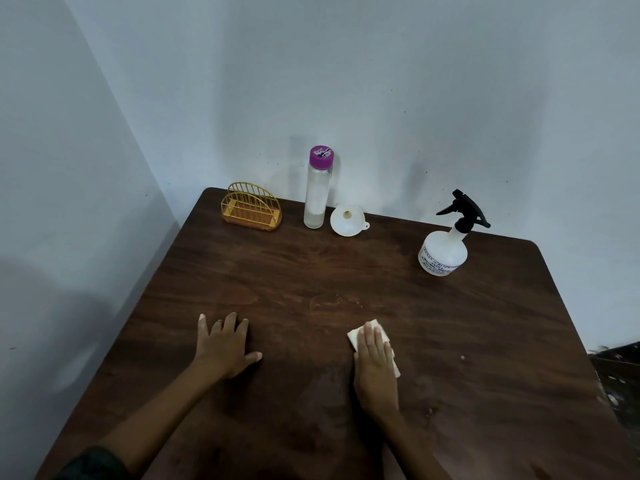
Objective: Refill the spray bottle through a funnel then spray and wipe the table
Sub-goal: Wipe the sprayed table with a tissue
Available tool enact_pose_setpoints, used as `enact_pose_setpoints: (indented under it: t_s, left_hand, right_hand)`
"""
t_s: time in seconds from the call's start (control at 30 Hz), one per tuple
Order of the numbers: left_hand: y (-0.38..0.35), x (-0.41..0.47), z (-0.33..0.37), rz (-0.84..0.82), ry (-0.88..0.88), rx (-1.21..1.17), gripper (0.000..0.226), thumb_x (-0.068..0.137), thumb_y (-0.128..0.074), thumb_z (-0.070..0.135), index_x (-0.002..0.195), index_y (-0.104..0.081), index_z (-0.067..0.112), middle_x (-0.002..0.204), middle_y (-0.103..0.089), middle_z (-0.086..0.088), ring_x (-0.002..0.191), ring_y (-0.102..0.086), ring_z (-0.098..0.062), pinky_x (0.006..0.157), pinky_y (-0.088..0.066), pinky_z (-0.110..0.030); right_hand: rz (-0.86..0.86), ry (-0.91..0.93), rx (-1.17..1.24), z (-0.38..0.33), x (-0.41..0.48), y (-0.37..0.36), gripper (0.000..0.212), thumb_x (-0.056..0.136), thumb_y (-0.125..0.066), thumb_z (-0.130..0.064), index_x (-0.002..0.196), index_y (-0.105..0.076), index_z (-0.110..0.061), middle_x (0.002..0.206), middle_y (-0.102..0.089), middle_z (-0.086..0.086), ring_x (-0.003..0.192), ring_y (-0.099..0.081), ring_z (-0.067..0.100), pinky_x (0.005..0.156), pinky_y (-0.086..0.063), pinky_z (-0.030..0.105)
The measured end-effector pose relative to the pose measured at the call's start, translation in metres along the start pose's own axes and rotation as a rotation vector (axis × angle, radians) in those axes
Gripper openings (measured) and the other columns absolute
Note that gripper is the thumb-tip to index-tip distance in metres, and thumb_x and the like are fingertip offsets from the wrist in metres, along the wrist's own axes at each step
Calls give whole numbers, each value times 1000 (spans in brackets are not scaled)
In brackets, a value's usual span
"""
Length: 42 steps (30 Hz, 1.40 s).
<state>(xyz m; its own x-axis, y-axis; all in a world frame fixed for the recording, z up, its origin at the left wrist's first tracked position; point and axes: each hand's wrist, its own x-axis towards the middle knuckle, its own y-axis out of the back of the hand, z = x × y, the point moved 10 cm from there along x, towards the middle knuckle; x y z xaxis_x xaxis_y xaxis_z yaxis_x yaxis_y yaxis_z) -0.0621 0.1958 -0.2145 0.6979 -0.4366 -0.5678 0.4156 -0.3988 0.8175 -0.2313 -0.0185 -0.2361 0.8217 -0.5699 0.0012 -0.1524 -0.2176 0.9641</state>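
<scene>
My right hand (375, 362) lies flat on a white cloth (356, 336), pressing it against the dark wooden table (311, 271) near the front middle. My left hand (223, 344) rests flat on the table to the left, fingers spread, holding nothing. A white spray bottle (445, 251) with a black trigger head stands at the back right. A white funnel (347, 220) lies on its side at the back, beside a tall clear bottle (318, 192) with a purple cap that stands upright.
A yellow wire holder (251, 211) stands at the table's back left corner. Grey walls close in behind and to the left. The table's right edge drops off near a dark area at the far right.
</scene>
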Motion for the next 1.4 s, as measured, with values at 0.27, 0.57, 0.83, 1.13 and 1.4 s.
enact_pose_setpoints:
  t_s: [0.27, 0.57, 0.83, 1.13, 1.4]
  left_hand:
    - [4, 2, 1, -25, -33, 64, 83, 86, -35, 67, 149, -10, 18, 157, -9, -10, 142, -20, -27, 114, 7, -56]
    - [2, 2, 1, -16, -51, 60, 86, 85, -36, 68, 149, -7, 18, 158, -4, -12, 143, -15, -30, 114, 7, -55]
    - [-1, 3, -1, -20, -75, 49, 86, 85, -35, 68, 149, -5, 19, 158, -2, -10, 144, -13, -29, 114, 8, -56]
    - [-6, 4, 1, -50, -55, 38, 88, 84, -35, 70, 149, -3, 19, 158, 0, -11, 144, -10, -30, 115, 9, -54]
    - [1, 4, 0, -64, -68, 62, 87, 85, -38, 65, 149, -3, 17, 158, -1, -12, 144, -12, -31, 115, 8, -54]
  right_hand:
    - [-10, 337, -46, 16, -32, 7, 55, 83, -32, -10, 138, -34, -9, 152, -26, 2, 142, -8, 9, 114, -11, 26]
    - [-13, 34, -20, -36, 4, -8, 50, 81, -31, -9, 128, -45, -2, 140, -43, 13, 136, -25, 24, 111, -3, 30]
    - [37, 584, 0, -33, -62, 7, 44, 89, -33, -6, 132, -40, -9, 156, -10, -3, 141, -17, 14, 113, -19, 31]
    - [50, -68, 103, 5, 56, 20, 59, 76, -37, 11, 133, -44, -4, 147, -33, 6, 137, -31, 27, 109, -27, 42]
    - [7, 215, 190, -94, 38, -1, 65, 74, -28, 6, 137, -38, -4, 147, -25, 3, 142, -16, 14, 114, 6, 21]
